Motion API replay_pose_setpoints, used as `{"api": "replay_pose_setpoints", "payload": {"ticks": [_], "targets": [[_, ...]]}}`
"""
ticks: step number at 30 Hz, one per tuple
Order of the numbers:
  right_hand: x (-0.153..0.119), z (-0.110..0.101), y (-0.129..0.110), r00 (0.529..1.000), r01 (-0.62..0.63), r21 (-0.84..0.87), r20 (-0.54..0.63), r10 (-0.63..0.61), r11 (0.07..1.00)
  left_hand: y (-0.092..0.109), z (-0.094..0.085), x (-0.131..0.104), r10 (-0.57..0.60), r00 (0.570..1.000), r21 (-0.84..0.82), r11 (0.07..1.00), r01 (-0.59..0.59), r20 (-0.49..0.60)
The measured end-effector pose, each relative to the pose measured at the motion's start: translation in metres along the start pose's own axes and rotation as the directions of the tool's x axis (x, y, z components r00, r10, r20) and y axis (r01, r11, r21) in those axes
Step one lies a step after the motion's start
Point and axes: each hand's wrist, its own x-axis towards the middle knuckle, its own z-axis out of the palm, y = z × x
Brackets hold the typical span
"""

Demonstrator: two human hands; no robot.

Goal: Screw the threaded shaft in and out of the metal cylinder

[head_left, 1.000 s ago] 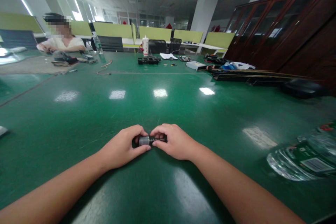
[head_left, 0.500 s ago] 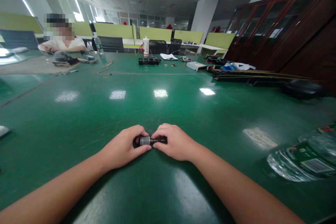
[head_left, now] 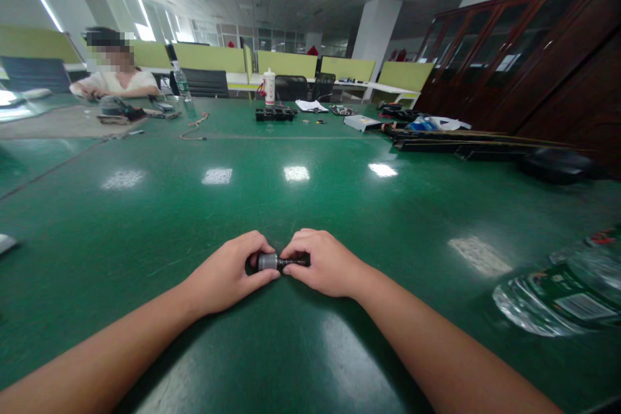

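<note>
A small metal part (head_left: 268, 262), a grey cylinder with a thin dark shaft pointing right, lies sideways low on the green table (head_left: 272, 207). My left hand (head_left: 237, 272) is closed round the cylinder end, thumb on the near side and fingers on the far side. At the shaft, my right hand (head_left: 323, 262) pinches with thumb and fingertips close to where the shaft meets the cylinder. The fingertips of both hands are almost touching. The far left end of the part is partly hidden by my left hand.
A large clear bottle (head_left: 557, 294) lies on the right. Farther back are a black part (head_left: 275, 114), a white bottle (head_left: 269, 87), a metal box (head_left: 361, 122), long dark strips (head_left: 436, 141) and a cord (head_left: 194, 128). A person (head_left: 116, 81) sits at the back left.
</note>
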Motion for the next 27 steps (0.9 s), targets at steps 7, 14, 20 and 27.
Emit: {"api": "replay_pose_setpoints", "payload": {"ticks": [7,14,20,27], "targets": [[-0.0012,-0.0015,0.001,1.0,-0.001,-0.01,0.007,0.001,1.0,-0.0003,-0.0004,0.0,-0.024,1.0,0.007,1.0,0.024,0.009],[-0.0019,-0.0053,0.0009,1.0,-0.002,-0.016,0.017,0.003,1.0,-0.0008,-0.0006,-0.0002,-0.026,0.999,0.004,1.0,0.026,0.021],[-0.0026,-0.0068,0.0011,1.0,-0.019,-0.017,0.017,0.019,1.0,-0.0011,0.0009,0.0003,-0.034,0.999,0.003,0.999,0.034,0.022],[-0.003,-0.0085,0.002,0.999,-0.02,-0.017,0.025,0.02,1.0,0.0,0.0008,0.0001,-0.048,0.998,-0.002,0.999,0.048,0.028]]}}
